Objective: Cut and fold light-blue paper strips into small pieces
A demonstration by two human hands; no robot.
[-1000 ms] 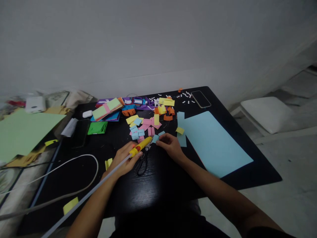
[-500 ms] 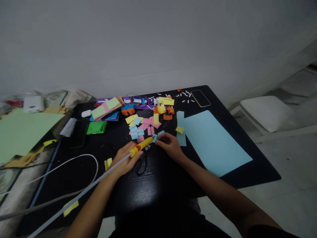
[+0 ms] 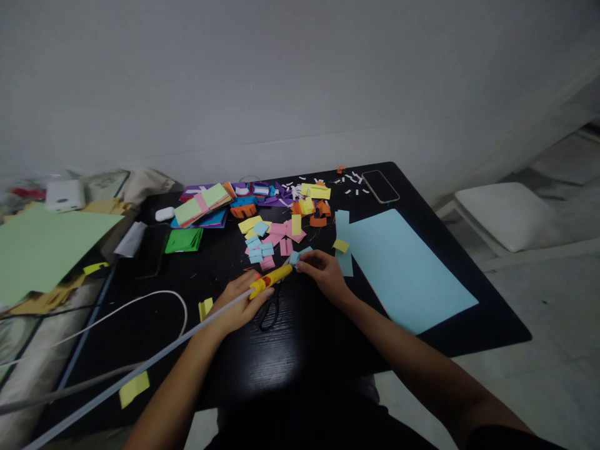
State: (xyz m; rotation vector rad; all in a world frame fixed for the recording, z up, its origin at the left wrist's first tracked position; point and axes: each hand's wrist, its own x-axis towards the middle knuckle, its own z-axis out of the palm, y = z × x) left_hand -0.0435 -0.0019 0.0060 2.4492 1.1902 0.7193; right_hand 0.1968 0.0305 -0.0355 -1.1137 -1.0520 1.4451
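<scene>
Left hand [image 3: 234, 304] grips yellow glue gun [image 3: 272, 279], long axis slanted, tip toward right edge of worktop [image 3: 323, 340], right hand [image 3: 327, 275] pinches blue paper [image 3: 294, 257]

No readable text or labels.

My black table [image 3: 319, 350] — on it, a big light-blue sheet [image 3: 407, 272] to my right, a phone [image 3: 380, 186] beyond it, green papers [image 3: 184, 240] left, small paper pieces [image 3: 277, 230] clustered mid-table.
</scene>
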